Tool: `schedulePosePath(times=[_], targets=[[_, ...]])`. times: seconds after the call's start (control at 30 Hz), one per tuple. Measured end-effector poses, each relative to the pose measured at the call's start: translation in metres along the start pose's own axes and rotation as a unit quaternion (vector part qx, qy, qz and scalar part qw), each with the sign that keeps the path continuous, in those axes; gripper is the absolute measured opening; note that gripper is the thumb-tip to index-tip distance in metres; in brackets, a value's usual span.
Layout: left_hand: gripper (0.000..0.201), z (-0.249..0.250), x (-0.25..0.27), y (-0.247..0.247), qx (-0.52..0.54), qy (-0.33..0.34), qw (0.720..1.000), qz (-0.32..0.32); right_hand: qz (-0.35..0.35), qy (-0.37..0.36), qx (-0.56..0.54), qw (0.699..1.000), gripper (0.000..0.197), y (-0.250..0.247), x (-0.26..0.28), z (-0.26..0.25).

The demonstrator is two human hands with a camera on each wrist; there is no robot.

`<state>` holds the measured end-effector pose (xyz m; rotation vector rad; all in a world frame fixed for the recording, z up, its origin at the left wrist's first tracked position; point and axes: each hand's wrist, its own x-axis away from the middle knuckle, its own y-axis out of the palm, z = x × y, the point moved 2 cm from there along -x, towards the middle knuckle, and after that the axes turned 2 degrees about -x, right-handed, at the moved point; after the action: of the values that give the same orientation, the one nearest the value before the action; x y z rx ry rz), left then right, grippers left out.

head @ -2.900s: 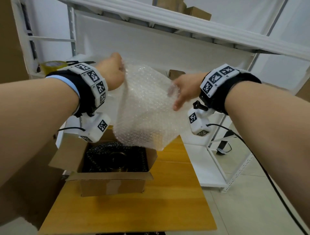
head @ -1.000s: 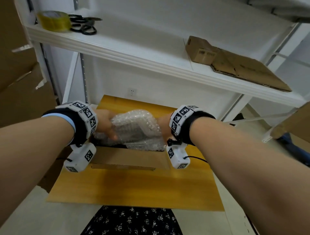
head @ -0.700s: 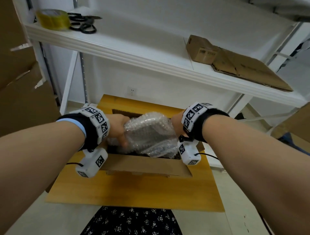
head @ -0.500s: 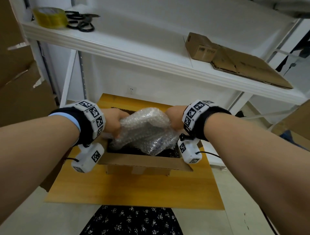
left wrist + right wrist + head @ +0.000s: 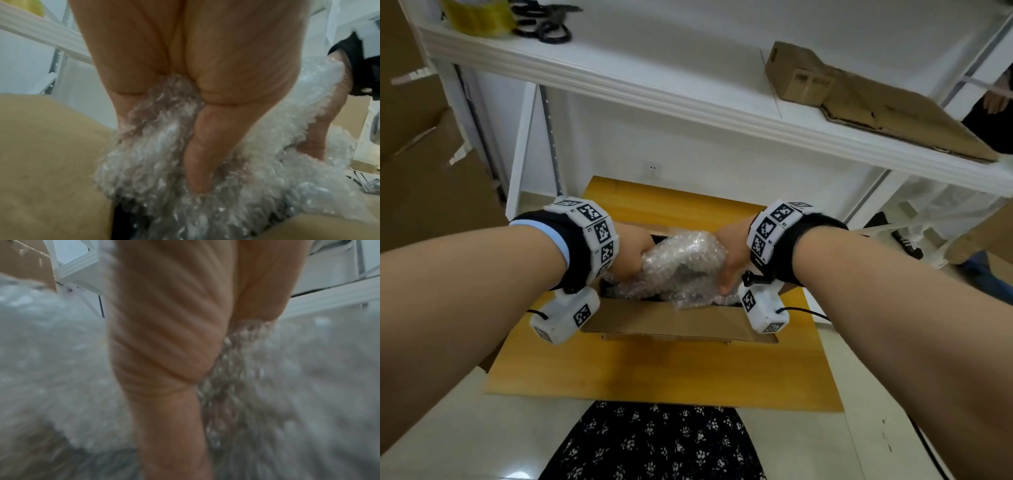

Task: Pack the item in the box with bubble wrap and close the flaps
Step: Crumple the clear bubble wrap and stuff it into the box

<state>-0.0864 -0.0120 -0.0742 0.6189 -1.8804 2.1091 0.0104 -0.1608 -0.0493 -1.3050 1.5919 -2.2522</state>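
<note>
Both hands, left hand point(image 5: 631, 255) and right hand point(image 5: 732, 253), grip crumpled bubble wrap point(image 5: 681, 267), fingers curled into it, over open cardboard box point(image 5: 671, 322) on tabletop point(image 5: 654, 373). Wristband lettering unreadable.

I count one open brown cardboard box point(image 5: 671, 322) on the wooden table, one crumpled clear bubble wrap sheet point(image 5: 681, 267) in it, and my two hands: left hand point(image 5: 631, 251), right hand point(image 5: 732, 253). On the shelf above the box: one yellow tape roll point(image 5: 477, 15), one flattened brown carton point(image 5: 859, 99).
</note>
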Motion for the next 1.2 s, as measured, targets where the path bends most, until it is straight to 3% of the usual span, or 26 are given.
schedulePosePath(times=[0.1, 0.17, 0.23, 0.33, 0.4, 0.43, 0.5, 0.57, 0.6, 0.67, 0.7, 0.77, 0.83, 0.93, 1.0, 1.1, 1.2], targets=[[0.014, -0.001, -0.003, 0.003, -0.002, 0.006, 1.0, -0.027, -0.001, -0.013, 0.086, 0.996, 0.032, 0.013, -0.016, -0.007], [0.015, -0.003, -0.003, 0.006, 0.007, 0.003, 0.999, -0.032, -0.007, -0.011, 0.127, 0.992, 0.026, 0.014, -0.017, -0.01], [0.015, -0.003, -0.005, 0.007, 0.008, 0.002, 0.999, -0.037, -0.048, -0.014, 0.105, 0.993, 0.038, 0.011, -0.015, -0.007], [0.008, -0.004, -0.007, 0.006, 0.003, -0.006, 0.999, -0.048, -0.087, -0.016, 0.022, 0.996, 0.074, 0.005, -0.018, -0.004], [0.018, -0.007, -0.008, 0.007, 0.007, -0.009, 0.999, -0.04, -0.059, -0.04, 0.011, 0.997, 0.092, 0.006, -0.024, -0.006], [0.025, -0.009, -0.008, 0.007, 0.012, -0.012, 0.999, -0.036, -0.047, -0.044, -0.001, 0.998, 0.092, 0.008, -0.029, -0.007], [0.03, -0.012, -0.007, 0.009, 0.04, -0.012, 0.998, -0.04, -0.055, -0.039, 0.012, 0.998, 0.071, 0.015, -0.033, -0.014], [0.039, -0.014, -0.008, 0.011, 0.08, -0.004, 0.994, -0.068, -0.056, -0.011, 0.12, 0.991, 0.046, 0.02, -0.047, -0.016], [0.046, -0.014, -0.007, 0.011, 0.094, -0.002, 0.992, -0.083, -0.057, 0.017, 0.178, 0.982, 0.044, 0.025, -0.066, -0.01], [0.066, -0.013, -0.009, 0.012, 0.092, -0.01, 0.99, -0.103, -0.071, 0.07, 0.207, 0.973, 0.053, 0.044, -0.125, 0.014], [0.075, -0.013, -0.011, 0.013, 0.084, -0.016, 0.991, -0.102, -0.069, 0.062, 0.208, 0.974, 0.059, 0.056, -0.157, 0.027], [0.082, -0.012, -0.014, 0.014, 0.063, -0.026, 0.994, -0.091, -0.058, 0.061, 0.199, 0.976, 0.064, 0.055, -0.157, 0.027], [0.08, -0.011, -0.015, 0.014, 0.042, -0.035, 0.995, -0.081, -0.042, 0.023, 0.194, 0.98, 0.058, 0.034, -0.097, 0.001], [0.066, -0.009, -0.013, 0.013, 0.041, -0.036, 0.997, -0.051, -0.063, -0.024, 0.091, 0.994, 0.053, 0.017, -0.035, -0.012], [0.058, -0.005, -0.012, 0.015, 0.011, -0.024, 0.999, -0.04, -0.023, -0.014, 0.124, 0.992, 0.041, 0.01, -0.027, -0.012], [0.037, 0.007, -0.013, 0.022, -0.102, 0.01, 0.993, -0.059, -0.057, -0.034, 0.237, 0.969, 0.016, 0.026, -0.038, -0.024], [0.03, 0.013, -0.016, 0.027, -0.168, 0.035, 0.981, -0.091, -0.087, -0.048, 0.307, 0.947, 0.018, 0.028, -0.029, -0.034]])
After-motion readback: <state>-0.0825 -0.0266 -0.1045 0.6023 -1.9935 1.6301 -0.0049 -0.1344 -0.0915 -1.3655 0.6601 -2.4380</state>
